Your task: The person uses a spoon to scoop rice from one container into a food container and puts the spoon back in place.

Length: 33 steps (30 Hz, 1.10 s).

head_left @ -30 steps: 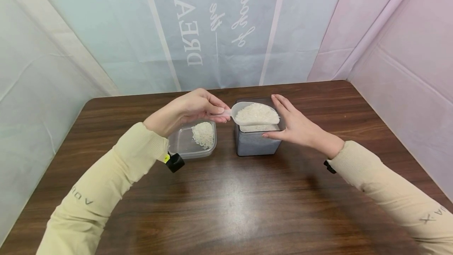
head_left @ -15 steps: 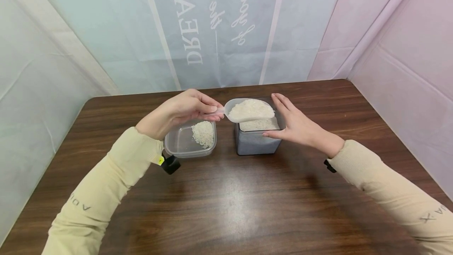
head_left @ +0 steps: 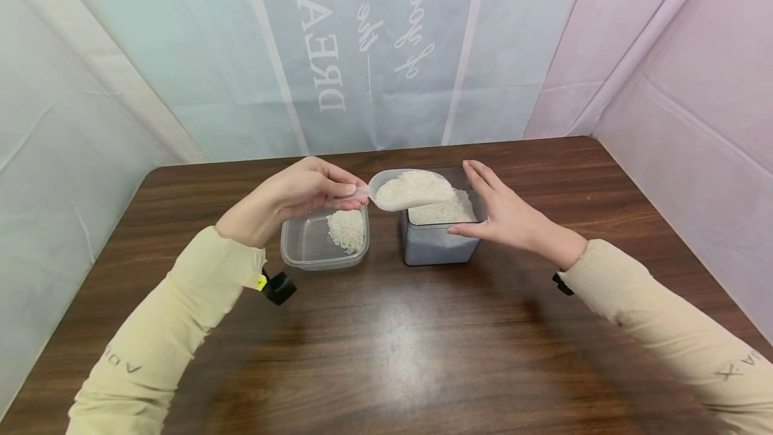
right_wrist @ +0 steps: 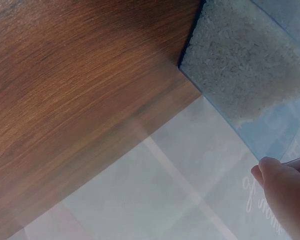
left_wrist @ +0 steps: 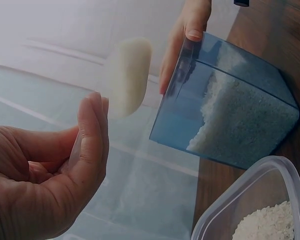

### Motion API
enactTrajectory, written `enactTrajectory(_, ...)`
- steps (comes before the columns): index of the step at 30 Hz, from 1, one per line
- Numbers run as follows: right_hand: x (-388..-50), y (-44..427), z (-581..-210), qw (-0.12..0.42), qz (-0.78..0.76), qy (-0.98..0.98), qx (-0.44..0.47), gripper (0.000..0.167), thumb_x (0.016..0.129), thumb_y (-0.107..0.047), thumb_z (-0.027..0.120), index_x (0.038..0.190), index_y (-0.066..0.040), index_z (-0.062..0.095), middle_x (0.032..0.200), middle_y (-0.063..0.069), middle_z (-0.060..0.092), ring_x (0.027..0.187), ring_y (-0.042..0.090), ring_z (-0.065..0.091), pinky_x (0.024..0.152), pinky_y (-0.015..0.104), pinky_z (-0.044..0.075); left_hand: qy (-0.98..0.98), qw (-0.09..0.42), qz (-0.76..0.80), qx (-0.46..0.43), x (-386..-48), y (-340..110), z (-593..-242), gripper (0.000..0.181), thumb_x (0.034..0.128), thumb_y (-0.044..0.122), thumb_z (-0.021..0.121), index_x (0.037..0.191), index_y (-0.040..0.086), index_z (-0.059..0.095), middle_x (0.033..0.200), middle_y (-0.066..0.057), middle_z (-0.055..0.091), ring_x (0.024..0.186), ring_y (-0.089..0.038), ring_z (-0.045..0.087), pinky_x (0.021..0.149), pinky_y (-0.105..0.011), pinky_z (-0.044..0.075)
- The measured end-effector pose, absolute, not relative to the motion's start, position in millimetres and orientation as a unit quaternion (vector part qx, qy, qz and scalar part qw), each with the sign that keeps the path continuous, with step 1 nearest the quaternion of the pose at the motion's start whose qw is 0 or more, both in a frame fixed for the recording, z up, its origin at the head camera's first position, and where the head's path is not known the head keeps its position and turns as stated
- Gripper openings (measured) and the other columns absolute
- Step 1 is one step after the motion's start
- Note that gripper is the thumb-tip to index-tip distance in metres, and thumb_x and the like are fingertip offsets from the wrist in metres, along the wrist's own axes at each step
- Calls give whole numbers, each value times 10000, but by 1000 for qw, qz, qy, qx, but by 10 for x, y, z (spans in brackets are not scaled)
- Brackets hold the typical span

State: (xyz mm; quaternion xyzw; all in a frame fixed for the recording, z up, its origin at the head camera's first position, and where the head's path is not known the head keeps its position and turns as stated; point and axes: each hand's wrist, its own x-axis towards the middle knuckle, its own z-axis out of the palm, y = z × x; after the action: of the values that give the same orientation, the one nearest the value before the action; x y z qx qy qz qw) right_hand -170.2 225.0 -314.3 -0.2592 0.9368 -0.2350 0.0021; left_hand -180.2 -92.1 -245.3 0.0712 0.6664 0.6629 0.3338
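Note:
My left hand (head_left: 317,186) pinches the handle of a translucent white scoop (head_left: 386,201) heaped with rice (head_left: 417,186). The scoop is held roughly level, its bowl over the left rim of a blue-grey transparent rice bin (head_left: 441,245). In the left wrist view the scoop (left_wrist: 132,75) looks blurred, and the hand (left_wrist: 55,170) hides most of its handle. My right hand (head_left: 513,213) holds the bin's right side at the rim, thumb in front and fingers toward the back. Below the left hand stands a clear plastic food container (head_left: 302,247) with a small rice pile (head_left: 347,230).
Both containers stand on a dark brown wooden table (head_left: 398,354), with a narrow gap between them. Pale printed cloth (head_left: 374,52) hangs behind the table's far edge, and pale sheets (head_left: 694,119) hang at the sides.
My left hand has moved left with the filled scoop, shifting it from over the bin toward the clear container. The right hand and both containers have stayed in place.

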Motion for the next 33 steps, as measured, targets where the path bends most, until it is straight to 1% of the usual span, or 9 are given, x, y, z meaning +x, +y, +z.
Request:
enactTrajectory(10,-1699,2247,-3141,1,-234,938,-257,1055,725,-480,720,1443,6,119,1496,134,119,1351,296,178,1074,477,280,685,322,649,80,-1746,-1065,-2451,340,895,-101,452,1208,-228,409,879,-85,661,803,-119,655,825,-246,538)
enactTrajectory(28,-1699,2245,-3140,-10,-236,936,-262,1057,713,-453,740,1437,22,134,1488,145,138,1347,300,188,1081,470,271,681,298,665,72,-1642,-1323,-2472,357,900,-101,438,1204,-270,357,843,-83,673,796,-126,659,782,-234,552)
enactTrajectory(31,-1699,2244,-3143,-12,-237,935,-264,1057,711,-451,742,1437,21,136,1486,146,144,1343,300,199,1080,468,272,675,298,671,69,-1628,-1372,-2480,352,899,-94,449,1195,-269,371,838,-94,675,796,-136,661,772,-230,555)
enactTrajectory(33,-1700,2244,-3144,-13,-238,934,-265,1056,711,-451,743,1436,22,139,1485,143,147,1339,300,208,1079,467,274,671,298,676,69,-1622,-1408,-2487,327,899,-92,452,1178,-256,409,838,-103,678,799,-146,663,770,-232,555)
